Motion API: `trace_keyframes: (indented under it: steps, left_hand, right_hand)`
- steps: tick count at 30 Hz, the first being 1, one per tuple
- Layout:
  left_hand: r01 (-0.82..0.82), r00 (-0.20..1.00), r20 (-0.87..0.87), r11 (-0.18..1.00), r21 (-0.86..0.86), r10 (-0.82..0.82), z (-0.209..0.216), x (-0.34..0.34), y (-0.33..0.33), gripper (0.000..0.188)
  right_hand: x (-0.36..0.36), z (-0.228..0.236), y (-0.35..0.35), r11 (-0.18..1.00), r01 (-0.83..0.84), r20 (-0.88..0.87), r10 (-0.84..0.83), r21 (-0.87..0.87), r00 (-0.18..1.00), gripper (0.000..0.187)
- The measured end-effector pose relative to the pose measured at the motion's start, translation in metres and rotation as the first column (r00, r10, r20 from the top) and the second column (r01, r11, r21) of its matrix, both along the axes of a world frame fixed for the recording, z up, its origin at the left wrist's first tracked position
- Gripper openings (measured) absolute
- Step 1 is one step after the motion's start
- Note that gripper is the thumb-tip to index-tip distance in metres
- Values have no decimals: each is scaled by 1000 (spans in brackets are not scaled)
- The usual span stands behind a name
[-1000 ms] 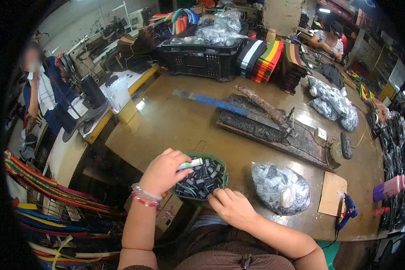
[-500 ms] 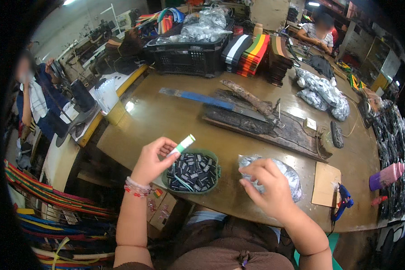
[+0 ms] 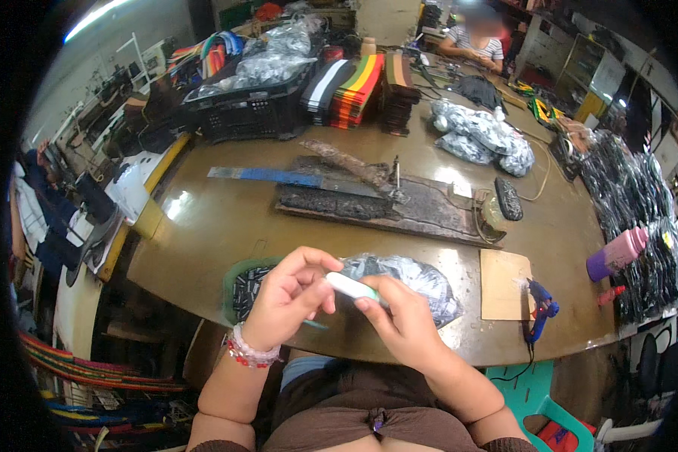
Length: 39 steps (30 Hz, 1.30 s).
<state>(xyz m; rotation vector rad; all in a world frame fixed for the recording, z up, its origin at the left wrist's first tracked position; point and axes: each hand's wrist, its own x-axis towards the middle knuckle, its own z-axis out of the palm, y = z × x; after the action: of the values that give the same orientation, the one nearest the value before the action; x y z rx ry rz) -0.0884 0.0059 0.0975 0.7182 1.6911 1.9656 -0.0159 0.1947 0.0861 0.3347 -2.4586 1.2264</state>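
Note:
Both hands meet over the near edge of the table around a small white tube (image 3: 346, 285) with a green part at one end. My left hand (image 3: 288, 292) pinches the white end between thumb and fingers. Around the green end, my right hand (image 3: 405, 318) closes with thumb and forefinger. Behind my left hand stands a green basket (image 3: 229, 292) filled with small black pieces (image 3: 247, 288), partly hidden by the hand. A clear plastic bag (image 3: 429, 285) with dark and pale contents lies just beyond my right hand.
A blue glue gun (image 3: 539, 310) rests by a tan board (image 3: 503, 282) at right, near a purple-pink bottle (image 3: 618, 255). Dark wooden planks (image 3: 354, 205) with a blue-marked metal strip lie mid-table. Behind are a black crate (image 3: 248, 113) and strap stacks (image 3: 358, 84). Another person (image 3: 472, 49) sits far back.
My right hand has come left from above the plastic bag and now grips the tube together with my left hand. The tube has tipped over, and the whole view has shifted right.

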Motion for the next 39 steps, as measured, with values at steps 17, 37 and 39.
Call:
trace_keyframes:
  steps: [17, 37, 39]
  left_hand:
    - [53, 420, -886, 980, -193, -197, -38, -10, 35, 28]
    - [57, 983, -164, 984, -171, -85, -58, 15, 48, 37]
    - [144, 975, 166, 989, 28, -147, -72, 16, 44, 41]
  right_hand:
    - [29, -23, 28, 710, -207, 550, 667, -673, 502, 37]
    - [32, 49, 79, 814, 27, -90, 30, 580, 996, 21]
    - [32, 67, 82, 917, 74, -338, 69, 392, 938, 31]
